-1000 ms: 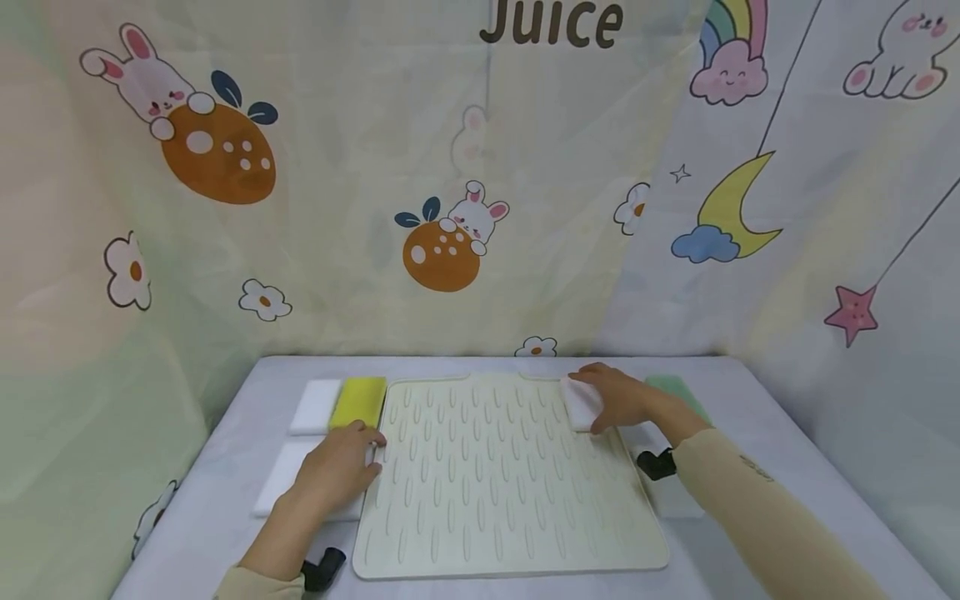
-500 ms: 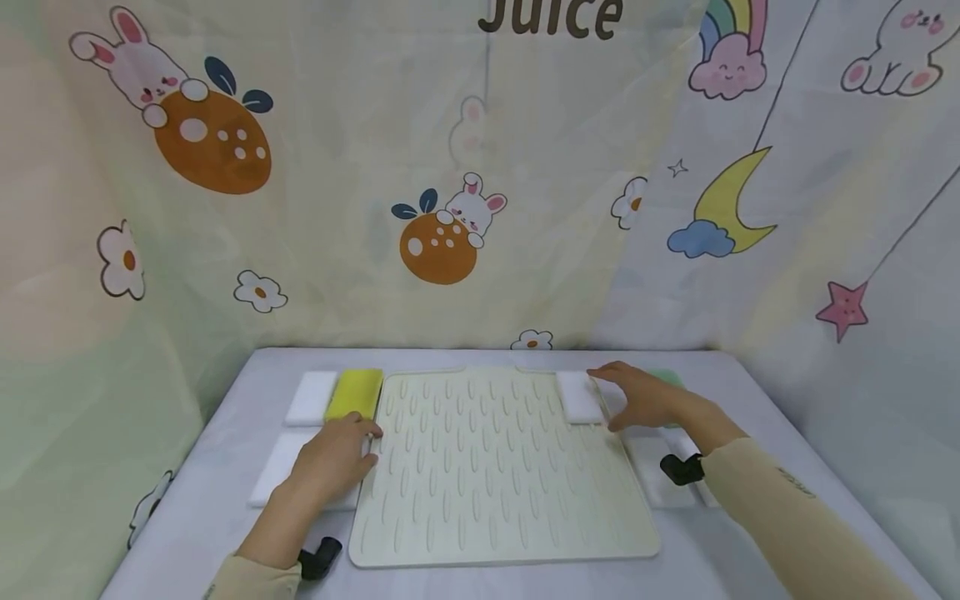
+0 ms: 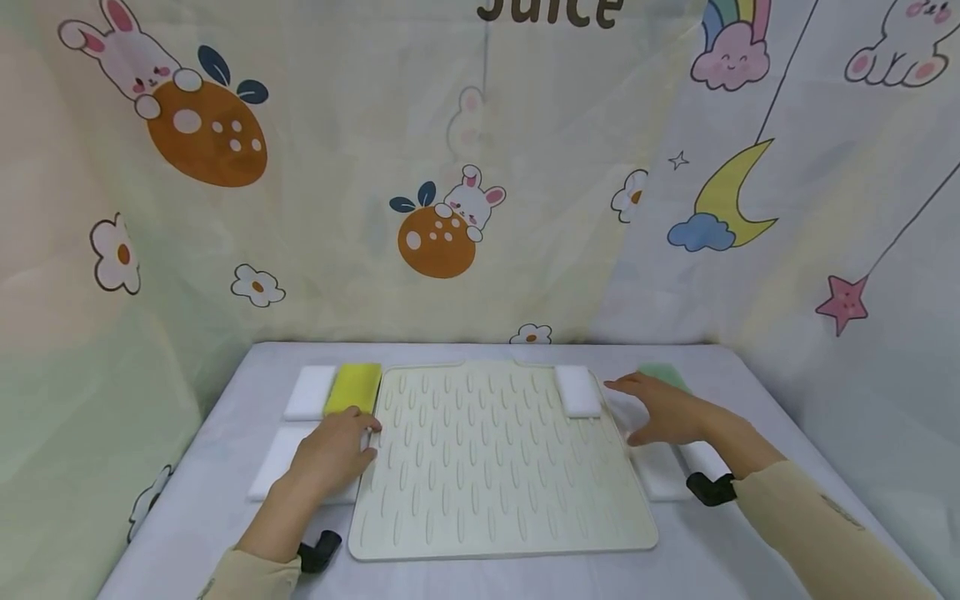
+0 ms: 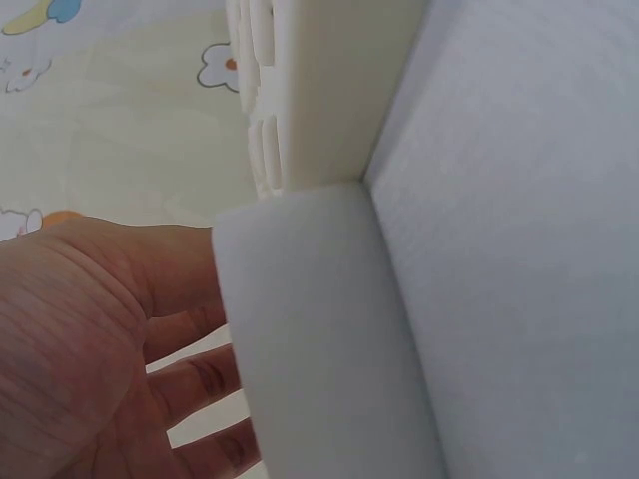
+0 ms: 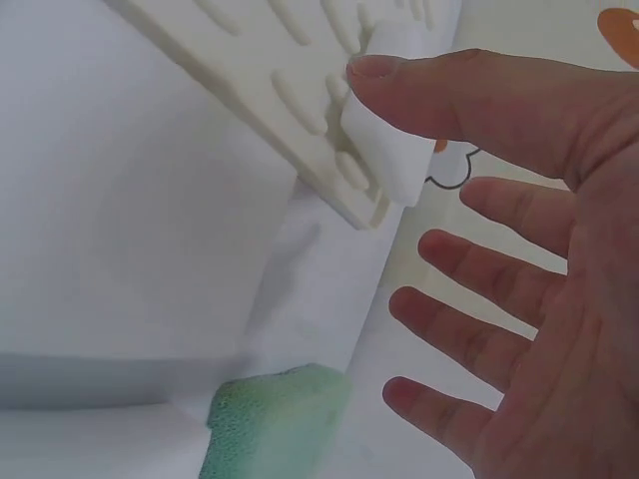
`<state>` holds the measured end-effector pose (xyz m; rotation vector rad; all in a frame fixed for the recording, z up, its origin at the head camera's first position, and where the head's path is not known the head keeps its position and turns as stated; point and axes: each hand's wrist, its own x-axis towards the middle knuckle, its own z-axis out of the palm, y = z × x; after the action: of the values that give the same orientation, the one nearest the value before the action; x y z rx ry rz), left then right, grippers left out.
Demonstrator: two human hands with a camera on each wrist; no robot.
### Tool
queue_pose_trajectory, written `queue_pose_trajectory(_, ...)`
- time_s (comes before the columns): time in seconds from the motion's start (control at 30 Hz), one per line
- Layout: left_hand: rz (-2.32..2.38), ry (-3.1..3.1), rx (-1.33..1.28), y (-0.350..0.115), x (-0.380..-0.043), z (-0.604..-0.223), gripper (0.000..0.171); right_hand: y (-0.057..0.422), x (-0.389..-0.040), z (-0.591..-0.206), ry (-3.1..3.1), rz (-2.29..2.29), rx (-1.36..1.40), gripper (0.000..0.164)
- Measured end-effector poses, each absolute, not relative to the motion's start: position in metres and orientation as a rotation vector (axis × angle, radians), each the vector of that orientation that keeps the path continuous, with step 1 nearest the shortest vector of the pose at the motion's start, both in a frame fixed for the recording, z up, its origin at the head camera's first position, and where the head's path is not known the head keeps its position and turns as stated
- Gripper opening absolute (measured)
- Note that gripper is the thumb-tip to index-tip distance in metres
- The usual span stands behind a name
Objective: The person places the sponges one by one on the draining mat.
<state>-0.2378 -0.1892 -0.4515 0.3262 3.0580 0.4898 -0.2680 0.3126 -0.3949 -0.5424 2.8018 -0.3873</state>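
Your left hand (image 3: pixel 330 457) is lying flat, fingers relaxed, on a white sponge (image 3: pixel 288 475) at the left edge of the ribbed mat (image 3: pixel 487 467); its fingertips are reaching the mat's edge, and it is gripping nothing. In the left wrist view the palm (image 4: pixel 90 349) is sitting against that white block (image 4: pixel 319 339), which is butting up to the mat's side (image 4: pixel 329 90). Your right hand (image 3: pixel 667 412) is hovering spread and empty just right of the mat, fingers straight and apart, as the right wrist view (image 5: pixel 519 279) is showing. It is holding nothing; whether it is touching the white sponge (image 3: pixel 663 479) under it, you cannot tell.

Just left of your right fingertips, a small white sponge (image 3: pixel 578 391) is lying on the mat's far right corner, apart from the hand. Behind the right hand a green sponge (image 3: pixel 663 377) is sitting on the table (image 3: pixel 225 533). Beyond your left hand, a yellow sponge (image 3: pixel 354 387) and another white one (image 3: pixel 311 392) are lying side by side, touching, at the mat's far left corner.
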Motion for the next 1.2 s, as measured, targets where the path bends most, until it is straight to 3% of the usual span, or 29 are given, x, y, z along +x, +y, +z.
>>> queue_pose_trajectory(0.57, 0.491, 3.047, 0.319, -0.189, -0.238, -0.453, 0.033, 0.335, -0.229, -0.402, 2.772, -0.427, -0.538, 0.092)
queue_pose_trajectory(1.2, 0.482, 3.053, 0.339, -0.19, -0.246, -0.451, 0.033, 0.34, -0.215, -0.417, 2.764, -0.475, -0.476, 0.101)
